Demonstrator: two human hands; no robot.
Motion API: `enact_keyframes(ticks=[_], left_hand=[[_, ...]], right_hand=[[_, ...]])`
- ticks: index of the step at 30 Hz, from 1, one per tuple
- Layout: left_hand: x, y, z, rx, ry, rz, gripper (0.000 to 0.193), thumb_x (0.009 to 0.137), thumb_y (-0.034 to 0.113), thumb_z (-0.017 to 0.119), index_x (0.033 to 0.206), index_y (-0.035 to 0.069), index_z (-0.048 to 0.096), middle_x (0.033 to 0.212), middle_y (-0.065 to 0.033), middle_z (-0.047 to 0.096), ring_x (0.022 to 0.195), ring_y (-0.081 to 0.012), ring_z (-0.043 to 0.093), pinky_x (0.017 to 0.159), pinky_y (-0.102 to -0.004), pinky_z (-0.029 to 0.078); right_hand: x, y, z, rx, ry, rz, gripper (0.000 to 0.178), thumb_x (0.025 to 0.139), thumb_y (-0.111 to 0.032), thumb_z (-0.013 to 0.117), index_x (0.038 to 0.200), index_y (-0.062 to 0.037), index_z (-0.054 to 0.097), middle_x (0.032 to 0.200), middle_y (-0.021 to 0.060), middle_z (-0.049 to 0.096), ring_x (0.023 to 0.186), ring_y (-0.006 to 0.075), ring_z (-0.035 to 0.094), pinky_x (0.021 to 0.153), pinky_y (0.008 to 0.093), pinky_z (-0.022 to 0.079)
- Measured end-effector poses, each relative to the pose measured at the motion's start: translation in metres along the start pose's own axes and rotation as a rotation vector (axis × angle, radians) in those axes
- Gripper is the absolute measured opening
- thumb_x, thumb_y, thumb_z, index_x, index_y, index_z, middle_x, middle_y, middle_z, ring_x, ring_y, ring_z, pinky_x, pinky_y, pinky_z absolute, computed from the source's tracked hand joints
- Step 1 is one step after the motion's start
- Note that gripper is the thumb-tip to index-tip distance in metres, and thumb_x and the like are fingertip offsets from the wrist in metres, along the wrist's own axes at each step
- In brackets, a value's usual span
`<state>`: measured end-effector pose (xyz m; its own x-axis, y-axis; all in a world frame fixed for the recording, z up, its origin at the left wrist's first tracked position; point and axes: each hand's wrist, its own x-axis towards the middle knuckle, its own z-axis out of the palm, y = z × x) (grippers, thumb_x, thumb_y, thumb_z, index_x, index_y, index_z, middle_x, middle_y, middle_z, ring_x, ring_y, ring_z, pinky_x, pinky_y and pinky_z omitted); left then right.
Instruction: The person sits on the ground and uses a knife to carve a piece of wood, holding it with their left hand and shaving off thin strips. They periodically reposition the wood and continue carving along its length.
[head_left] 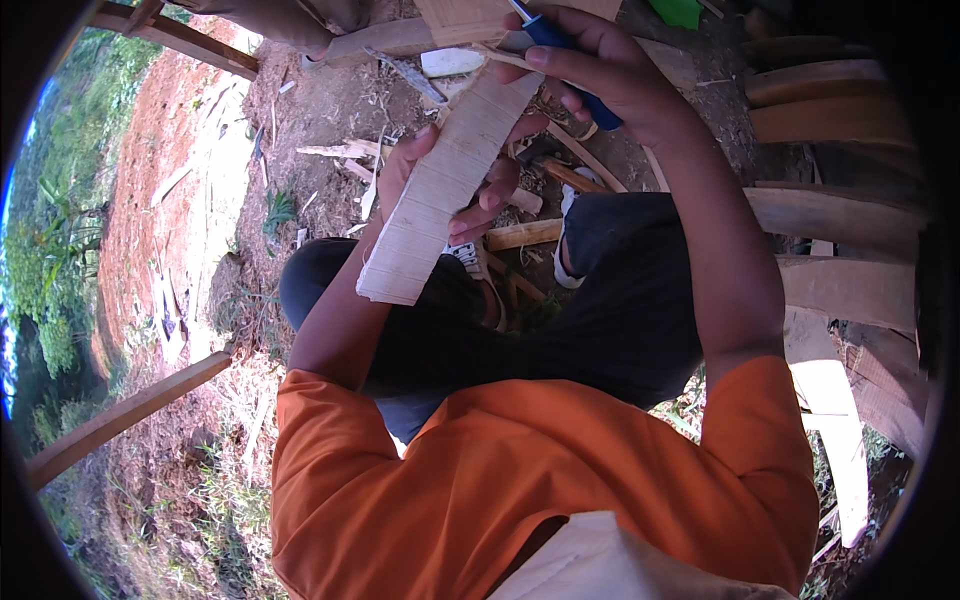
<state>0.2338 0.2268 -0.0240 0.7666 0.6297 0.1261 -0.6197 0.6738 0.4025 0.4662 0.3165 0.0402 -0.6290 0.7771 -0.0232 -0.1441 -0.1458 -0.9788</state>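
Through the head camera I look down on one orange shirt (pixel 550 470), below one pale wooden slab (pixel 450 180), my landmark for every place. One pair of dark trousers (pixel 620 300) shows the legs bent, a knee to either side of the slab's lower end. Well to the slab's right I count at least five curved boards (pixel 840 217); well to its left, two wooden beams (pixel 130 420), one higher and one lower. The slab itself is tilted, its upper end to the right, with lines across its face. Two hands meet it. The left hand (pixel 490 195) is behind, clamped on it, thumb at its left edge, fingers curled at its right. The right hand (pixel 608 75), at its upper end, has fingers closed around one blue-handled tool (pixel 548 33); whether they also press the slab, I cannot tell. Two shoes (pixel 466 256) show right of its lower half.
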Motion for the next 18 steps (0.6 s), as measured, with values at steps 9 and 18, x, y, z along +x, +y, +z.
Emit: enact_keyframes(ticks=[9, 18], left_hand=[[0.002, 0.005, 0.001, 0.104, 0.178, 0.071, 0.084, 0.095, 0.041, 0.049, 0.158, -0.007, 0.023, 0.103, -0.0226, 0.064, 0.076, -0.0313, 0.069, 0.062, -0.0357, 0.057], [0.0, 0.006, -0.003, 0.647, 0.583, 0.126, 0.065, 0.096, 0.02, 0.037, 0.157, -0.003, 0.032, 0.102, -0.0152, 0.065, 0.086, -0.0267, 0.069, 0.083, -0.0406, 0.059]], right_hand=[[0.002, -0.004, 0.01, -0.037, 0.269, -0.052, 0.034, 0.096, -0.013, 0.072, 0.126, -0.0038, 0.058, 0.088, 0.003, 0.068, 0.062, 0.0087, 0.062, 0.054, 0.022, 0.049], [0.016, 0.022, -0.009, -0.375, 0.727, -0.128, 0.026, 0.101, -0.023, 0.068, 0.115, -0.0044, 0.058, 0.083, 0.0027, 0.061, 0.07, 0.0098, 0.061, 0.049, 0.025, 0.047]])
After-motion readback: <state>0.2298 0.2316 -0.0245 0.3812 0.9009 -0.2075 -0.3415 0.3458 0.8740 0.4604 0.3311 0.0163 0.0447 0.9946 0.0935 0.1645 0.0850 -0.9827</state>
